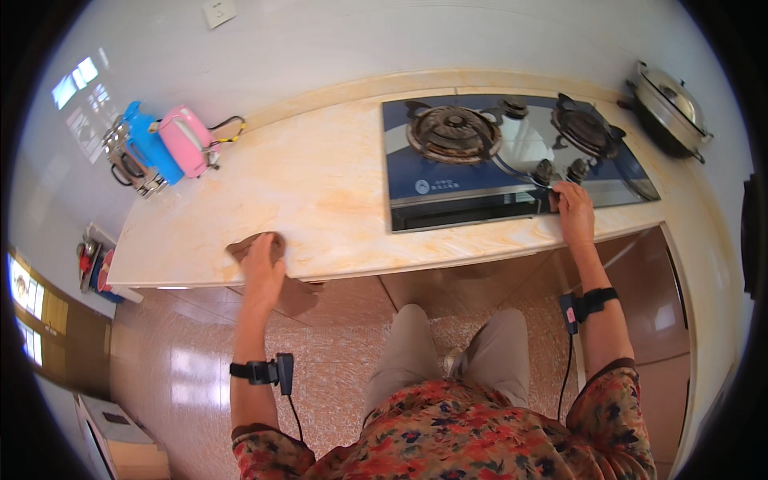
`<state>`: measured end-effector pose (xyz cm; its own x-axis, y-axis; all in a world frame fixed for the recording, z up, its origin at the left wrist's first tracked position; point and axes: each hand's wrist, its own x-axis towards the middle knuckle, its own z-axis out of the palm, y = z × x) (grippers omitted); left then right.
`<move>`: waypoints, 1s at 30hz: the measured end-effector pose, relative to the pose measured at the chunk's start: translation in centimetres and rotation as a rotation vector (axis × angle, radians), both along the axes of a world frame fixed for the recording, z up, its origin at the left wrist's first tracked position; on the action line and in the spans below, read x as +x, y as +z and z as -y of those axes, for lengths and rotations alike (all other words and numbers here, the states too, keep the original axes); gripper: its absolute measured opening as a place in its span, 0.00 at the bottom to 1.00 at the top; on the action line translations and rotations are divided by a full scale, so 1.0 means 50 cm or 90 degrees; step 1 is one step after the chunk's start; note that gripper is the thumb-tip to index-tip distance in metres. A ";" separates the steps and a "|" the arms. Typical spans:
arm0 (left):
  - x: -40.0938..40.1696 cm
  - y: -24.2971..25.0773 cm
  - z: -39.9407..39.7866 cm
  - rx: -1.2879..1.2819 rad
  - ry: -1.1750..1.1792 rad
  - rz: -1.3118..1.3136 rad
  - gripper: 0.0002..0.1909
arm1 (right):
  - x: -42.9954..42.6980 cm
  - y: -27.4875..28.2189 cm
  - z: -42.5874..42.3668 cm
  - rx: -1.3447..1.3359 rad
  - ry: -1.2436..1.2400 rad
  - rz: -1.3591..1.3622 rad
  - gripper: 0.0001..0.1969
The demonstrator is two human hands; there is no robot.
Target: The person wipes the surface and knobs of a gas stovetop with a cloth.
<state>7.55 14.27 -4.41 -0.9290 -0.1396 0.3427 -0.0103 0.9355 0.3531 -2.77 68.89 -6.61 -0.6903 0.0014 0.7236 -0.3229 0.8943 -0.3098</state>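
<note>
My left hand (262, 264) grips a brown cloth (243, 246) at the front edge of the marbled countertop (324, 180); part of the cloth hangs over the edge. Over the front edge of the glass gas stove (468, 204) is my right hand (573, 207), its fingertips just below the two control knobs (544, 172). Whether those fingers hold anything is unclear. The stove has a large left burner (455, 133) and a right burner (585, 132), both with dark pan supports.
A pink kettle (187, 141), a blue jug (150, 144) and metal-framed items stand at the counter's back left. A lidded two-handled pot (669, 114) sits right of the stove. Cabinet doors (456, 288) lie below the counter edge. A socket (219, 12) is on the wall.
</note>
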 end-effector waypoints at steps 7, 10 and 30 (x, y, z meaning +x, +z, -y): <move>-0.093 0.052 -0.206 0.071 -0.160 0.101 0.29 | -0.001 -0.007 -0.019 0.032 -0.018 0.014 0.08; -0.160 0.045 -0.240 0.111 -0.234 0.113 0.31 | 0.000 -0.002 -0.007 0.028 -0.001 0.023 0.08; -0.436 0.007 -0.274 -0.004 -0.253 0.101 0.21 | 0.017 0.018 -0.001 -0.011 -0.017 0.024 0.07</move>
<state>-14.27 27.98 -4.05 -0.9513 0.2416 0.1912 0.2979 0.8798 0.3704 -1.91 68.96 -5.69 -0.7163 0.0327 0.6970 -0.2864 0.8971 -0.3365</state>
